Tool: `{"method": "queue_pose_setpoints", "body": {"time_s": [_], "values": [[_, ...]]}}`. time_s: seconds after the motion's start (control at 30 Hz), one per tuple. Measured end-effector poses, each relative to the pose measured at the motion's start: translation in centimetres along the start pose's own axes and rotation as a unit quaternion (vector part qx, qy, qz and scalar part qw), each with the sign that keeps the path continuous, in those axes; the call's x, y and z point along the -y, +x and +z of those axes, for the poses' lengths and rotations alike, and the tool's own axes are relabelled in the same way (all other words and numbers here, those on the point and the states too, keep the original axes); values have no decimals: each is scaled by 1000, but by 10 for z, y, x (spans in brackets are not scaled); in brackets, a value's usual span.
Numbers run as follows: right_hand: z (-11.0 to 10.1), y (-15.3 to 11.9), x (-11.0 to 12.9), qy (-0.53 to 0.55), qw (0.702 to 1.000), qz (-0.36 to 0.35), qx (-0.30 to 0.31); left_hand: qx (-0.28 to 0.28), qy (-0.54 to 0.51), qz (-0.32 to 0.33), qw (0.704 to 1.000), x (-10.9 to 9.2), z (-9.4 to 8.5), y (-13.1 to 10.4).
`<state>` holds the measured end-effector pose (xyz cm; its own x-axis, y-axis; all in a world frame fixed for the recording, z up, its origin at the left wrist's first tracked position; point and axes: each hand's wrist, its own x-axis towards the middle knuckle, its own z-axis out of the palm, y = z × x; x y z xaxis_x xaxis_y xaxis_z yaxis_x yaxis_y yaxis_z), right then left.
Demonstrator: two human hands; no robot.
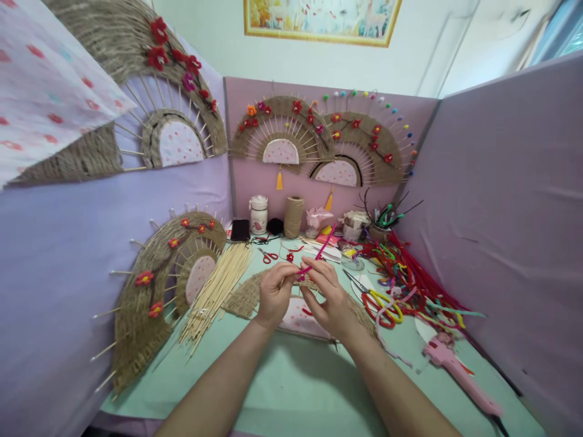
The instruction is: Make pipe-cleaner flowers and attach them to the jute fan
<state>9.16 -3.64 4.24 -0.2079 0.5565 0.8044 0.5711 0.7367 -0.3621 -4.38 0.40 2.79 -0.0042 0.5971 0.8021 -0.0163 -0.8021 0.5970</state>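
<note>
A magenta pipe cleaner is pinched between my two hands, its long free end slanting up to the right. My left hand closes thumb and fingers on its lower end, which looks bent into small loops. Opposite it, my right hand grips the same piece with thumb and fingertips. Beneath both hands lies a twine-wrapped half-round fan with a pink spotted cloth centre, partly covered by my hands. A small red flower rests just beyond my left hand.
Bamboo sticks lie to the left beside a decorated fan. Yellow-and-red scissors, a heap of coloured pipe cleaners and a pink glue gun are at right. Small red scissors, a twine spool and jar stand behind.
</note>
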Motion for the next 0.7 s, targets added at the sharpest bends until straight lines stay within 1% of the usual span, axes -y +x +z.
{"method": "queue_pose_setpoints", "body": {"time_s": [0.07, 0.13, 0.2, 0.27, 0.37, 0.43, 0.47, 0.57, 0.7], "values": [[3, -1, 1, 105, 994, 36, -6, -14, -10, -9, 1000, -1, 0, 0], [7, -3, 2, 222, 971, 83, -15, -23, -6, -20, 999, -2, 0, 1], [11, -4, 3, 327, 936, 130, -18, -28, -1, -24, 999, -3, 0, 1], [15, -5, 1, 411, 895, 171, -24, -26, 12, -13, 1000, -4, 0, 1], [18, -6, -4, 507, 828, 235, -39, 11, 69, 26, 997, -7, -2, 1], [18, -7, -8, 541, 790, 287, -44, 53, 97, 45, 993, -9, -1, 0], [18, -7, -11, 545, 776, 314, -44, 73, 99, 48, 991, -9, 0, -1], [15, -9, -18, 536, 758, 370, -38, 100, 87, 32, 991, -9, 5, -4], [12, -10, -22, 553, 733, 397, -15, 96, 87, -21, 991, -9, 10, -4]]}}
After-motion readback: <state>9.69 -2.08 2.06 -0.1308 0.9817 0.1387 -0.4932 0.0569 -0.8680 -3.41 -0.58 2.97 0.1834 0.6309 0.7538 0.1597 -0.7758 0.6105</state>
